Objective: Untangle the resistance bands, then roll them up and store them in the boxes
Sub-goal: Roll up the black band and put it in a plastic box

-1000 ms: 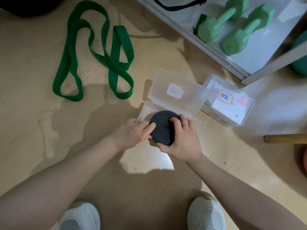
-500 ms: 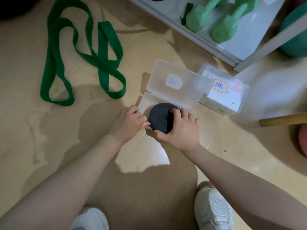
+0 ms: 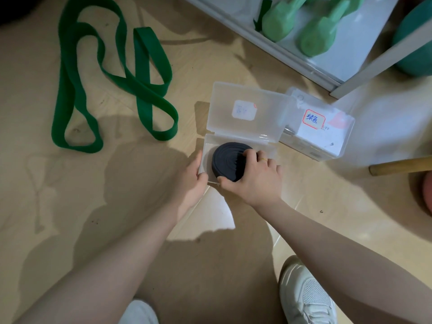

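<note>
— Where was the black rubber band by then?

— Rolled into a tight flat coil, the rolled black resistance band (image 3: 228, 161) sat in the base of the open clear plastic box (image 3: 243, 113) on the pale wooden floor (image 3: 70, 218). It lay with its round face tilted up towards the person, spiral ridges showing. The box's long side ran left to right, its hinged lid standing up behind with a small white label.

— And the hands?

— The right hand (image 3: 256, 177) was curled round the coil's right edge, thumb under the near rim, fingers over the top. The left hand (image 3: 192, 177) gripped the box's near-left corner, thumb on the rim.

— The other band?

— The long green resistance band (image 3: 112, 78) lay loose and looped on the floor well to the left, flat and matte, its long axis running away from the person. A second closed clear box with a red-bordered label (image 3: 322, 129) touched the first box's right side. Green dumbbells (image 3: 320, 33) rested on the white shelf (image 3: 350, 50) beyond.
</note>
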Available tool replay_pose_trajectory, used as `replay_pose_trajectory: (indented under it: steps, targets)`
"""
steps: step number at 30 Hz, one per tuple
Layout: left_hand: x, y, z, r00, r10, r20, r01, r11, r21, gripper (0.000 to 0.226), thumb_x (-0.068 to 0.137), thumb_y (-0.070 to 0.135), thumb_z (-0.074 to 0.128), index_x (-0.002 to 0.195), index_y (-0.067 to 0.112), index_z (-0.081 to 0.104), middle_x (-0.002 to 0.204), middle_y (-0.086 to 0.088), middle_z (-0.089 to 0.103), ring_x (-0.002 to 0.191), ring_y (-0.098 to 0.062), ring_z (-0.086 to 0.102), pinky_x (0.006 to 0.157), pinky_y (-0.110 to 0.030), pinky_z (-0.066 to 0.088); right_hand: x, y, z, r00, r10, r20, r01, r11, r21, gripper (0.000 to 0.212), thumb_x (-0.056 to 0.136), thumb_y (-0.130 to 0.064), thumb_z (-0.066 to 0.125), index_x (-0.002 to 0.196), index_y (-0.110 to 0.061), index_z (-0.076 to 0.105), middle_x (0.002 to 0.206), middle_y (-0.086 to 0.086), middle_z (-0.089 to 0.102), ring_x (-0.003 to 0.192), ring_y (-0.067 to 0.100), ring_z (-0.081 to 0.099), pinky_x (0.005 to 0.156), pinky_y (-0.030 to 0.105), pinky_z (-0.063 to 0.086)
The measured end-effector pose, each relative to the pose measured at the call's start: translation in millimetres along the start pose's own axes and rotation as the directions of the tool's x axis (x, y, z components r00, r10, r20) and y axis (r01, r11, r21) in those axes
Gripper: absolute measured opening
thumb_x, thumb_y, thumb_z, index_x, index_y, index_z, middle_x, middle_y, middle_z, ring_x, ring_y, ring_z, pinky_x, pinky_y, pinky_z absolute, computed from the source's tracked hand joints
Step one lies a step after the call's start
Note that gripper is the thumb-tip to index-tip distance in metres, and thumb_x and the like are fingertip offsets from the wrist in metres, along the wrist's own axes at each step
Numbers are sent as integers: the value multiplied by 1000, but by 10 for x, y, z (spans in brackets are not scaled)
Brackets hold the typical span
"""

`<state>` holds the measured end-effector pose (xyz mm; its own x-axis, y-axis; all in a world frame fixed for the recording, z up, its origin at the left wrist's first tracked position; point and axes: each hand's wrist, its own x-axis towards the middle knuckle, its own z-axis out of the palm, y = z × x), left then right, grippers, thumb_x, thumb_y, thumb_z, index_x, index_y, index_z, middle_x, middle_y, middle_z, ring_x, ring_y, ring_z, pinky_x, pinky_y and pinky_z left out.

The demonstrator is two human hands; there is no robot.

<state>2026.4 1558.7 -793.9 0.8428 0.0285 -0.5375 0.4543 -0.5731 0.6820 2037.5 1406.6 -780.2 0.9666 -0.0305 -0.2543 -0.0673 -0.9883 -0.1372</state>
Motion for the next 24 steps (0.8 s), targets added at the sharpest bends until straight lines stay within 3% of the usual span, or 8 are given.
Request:
replay_pose_trajectory:
  steps: [4,6,9,11,14,16,19,24]
  targets:
    - [38,-11,4,1000,18,-19,-16,996,84,61,92,11,38,147,28,21,130,-6,39,90,-16,45,73,-26,34,66,33,-18,999,-22,40,23,999,-22,95,55,-80,53,119,-10,49,113,15,56,94,35,54,76,39,36]
    - [51,-11,7,999,35,-22,-32,993,111,59,91,10,39,146,24,25,126,-4,40,89,-15,43,72,-23,31,70,21,-26,998,-23,66,28,997,-73,92,55,-81,47,108,-7,58,96,16,62,77,34,59,65,36,41]
    - [26,52,22,995,84,-54,-75,984,161,65,89,5,41,148,20,17,144,-4,33,117,-21,43,86,-24,33,96,14,-36,995,-37,96,44,997,-70,92,55,-84,30,93,-6,59,83,15,64,65,32,59,57,32,40]
    - [12,117,26,972,220,-81,-204,964,172,74,85,0,46,148,19,12,151,-6,23,129,-22,34,92,-21,29,104,23,-45,994,-63,86,68,996,-50,91,53,-85,30,87,-4,56,78,15,63,63,33,59,57,33,39]
    - [55,134,0,942,335,4,-331,930,158,49,86,1,53,129,22,47,151,-9,16,116,-18,43,87,-15,29,113,45,-20,998,-50,46,52,998,-34,89,53,-86,30,81,-5,54,72,12,63,56,30,59,56,33,39]
    - [111,75,-35,949,304,84,-311,947,85,31,87,5,57,111,24,59,153,-6,11,129,-18,37,94,-21,36,122,66,2,999,-39,33,39,999,1,90,52,-88,30,81,-6,54,72,11,64,58,30,61,58,33,40]
    - [141,62,-84,944,287,163,-298,953,46,36,87,7,61,117,27,61,155,-6,5,142,-21,15,104,-21,25,111,82,-18,999,-51,20,51,999,10,93,51,-89,29,84,-6,54,76,10,66,64,30,63,62,35,41]
    - [169,123,-114,956,248,156,-269,955,128,31,85,19,66,116,22,63,154,-5,9,137,-22,24,108,-24,19,223,322,-167,960,-238,147,240,971,6,99,46,-89,27,108,-14,46,102,0,63,94,27,59,76,34,29]
